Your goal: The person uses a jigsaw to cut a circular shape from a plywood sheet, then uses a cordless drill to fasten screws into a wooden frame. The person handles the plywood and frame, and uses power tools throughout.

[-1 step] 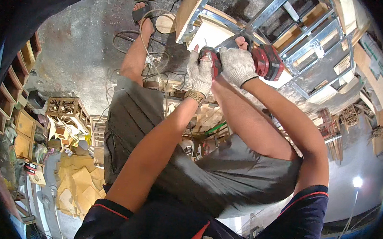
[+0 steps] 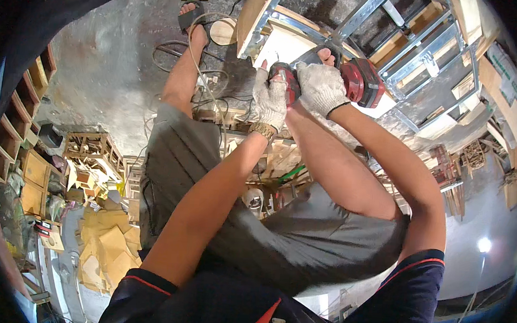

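Observation:
A red and black cordless power drill (image 2: 362,84) lies crosswise between my hands, over my right leg and foot. My right hand (image 2: 322,89), in a knitted white work glove, is wrapped round its handle, with the battery end sticking out to the right. At the drill's front end, my gloved left hand (image 2: 268,100) grips the red body, its index finger stretched forward along it. Bare fingertip shows past that glove. Just beyond the drill is a pale board (image 2: 282,46) set against a metal frame (image 2: 362,17); the drill's tip is hard to make out.
A hose (image 2: 200,63) and cables loop over the floor near my left foot. At far left stand wooden shelves (image 2: 18,108) and a crate of wood scraps (image 2: 93,151). Flattened cardboard (image 2: 108,250) lies lower left. Another person's leg (image 2: 91,0) is at upper left. A lit lamp (image 2: 484,244) stands at right.

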Available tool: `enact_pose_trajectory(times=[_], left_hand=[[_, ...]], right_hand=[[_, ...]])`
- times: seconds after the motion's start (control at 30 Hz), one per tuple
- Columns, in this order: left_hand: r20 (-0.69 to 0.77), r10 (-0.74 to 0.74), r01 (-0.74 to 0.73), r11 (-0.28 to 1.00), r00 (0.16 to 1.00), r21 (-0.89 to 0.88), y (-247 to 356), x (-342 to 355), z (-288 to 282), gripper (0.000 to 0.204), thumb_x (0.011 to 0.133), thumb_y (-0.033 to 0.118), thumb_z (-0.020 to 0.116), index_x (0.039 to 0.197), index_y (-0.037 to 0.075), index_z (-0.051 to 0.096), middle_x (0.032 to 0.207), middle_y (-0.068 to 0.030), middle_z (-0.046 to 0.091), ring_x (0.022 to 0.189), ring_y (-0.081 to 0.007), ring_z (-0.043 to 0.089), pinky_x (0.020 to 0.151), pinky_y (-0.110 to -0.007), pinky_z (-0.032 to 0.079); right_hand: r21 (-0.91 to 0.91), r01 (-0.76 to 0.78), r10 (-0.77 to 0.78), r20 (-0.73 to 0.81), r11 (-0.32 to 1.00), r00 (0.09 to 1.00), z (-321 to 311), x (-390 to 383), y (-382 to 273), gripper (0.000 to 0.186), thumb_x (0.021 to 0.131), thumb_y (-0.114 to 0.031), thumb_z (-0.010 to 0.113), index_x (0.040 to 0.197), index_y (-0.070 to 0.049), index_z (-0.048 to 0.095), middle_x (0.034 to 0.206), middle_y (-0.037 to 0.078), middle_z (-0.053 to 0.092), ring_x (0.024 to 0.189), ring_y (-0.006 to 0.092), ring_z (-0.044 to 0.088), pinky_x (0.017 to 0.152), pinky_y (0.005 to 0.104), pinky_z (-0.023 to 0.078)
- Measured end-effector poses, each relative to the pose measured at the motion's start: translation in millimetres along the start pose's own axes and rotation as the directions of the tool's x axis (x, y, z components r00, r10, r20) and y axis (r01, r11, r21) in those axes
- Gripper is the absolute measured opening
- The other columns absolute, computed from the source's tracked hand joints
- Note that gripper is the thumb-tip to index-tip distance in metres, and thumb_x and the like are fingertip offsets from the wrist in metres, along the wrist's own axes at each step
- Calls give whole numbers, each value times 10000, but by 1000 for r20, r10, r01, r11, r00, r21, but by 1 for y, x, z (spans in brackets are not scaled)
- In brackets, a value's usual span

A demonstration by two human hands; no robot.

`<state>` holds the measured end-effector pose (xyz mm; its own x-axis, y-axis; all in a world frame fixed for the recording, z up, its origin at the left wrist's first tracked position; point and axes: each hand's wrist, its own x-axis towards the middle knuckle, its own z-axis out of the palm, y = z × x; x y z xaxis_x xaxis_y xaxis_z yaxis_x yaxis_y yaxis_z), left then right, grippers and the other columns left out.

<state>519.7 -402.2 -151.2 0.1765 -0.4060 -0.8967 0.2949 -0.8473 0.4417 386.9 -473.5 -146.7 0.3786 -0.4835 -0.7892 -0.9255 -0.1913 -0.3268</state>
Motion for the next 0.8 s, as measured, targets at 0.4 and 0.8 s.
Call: enact_pose_trajectory(times=[0.4,0.8], left_hand=[[83,-159,171,970,984,-170,3,16,-10,641,989,271,568,1533,90,281,935,-71,606,631,-135,601,483,-273,516],[192,-147,157,987,970,-36,20,2,-16,669,973,214,556,1540,37,249,1093,-63,612,853,-132,637,665,-291,562]], right_hand=[[-27,11,-11,-29,1000,1000,6,7,4,146,793,-152,651,894,-47,649,731,179,677,708,359,702,600,478,552],[36,-64,67,-86,997,994,8,-7,-4,151,764,-151,664,881,-57,645,736,171,685,710,343,705,604,469,548]])
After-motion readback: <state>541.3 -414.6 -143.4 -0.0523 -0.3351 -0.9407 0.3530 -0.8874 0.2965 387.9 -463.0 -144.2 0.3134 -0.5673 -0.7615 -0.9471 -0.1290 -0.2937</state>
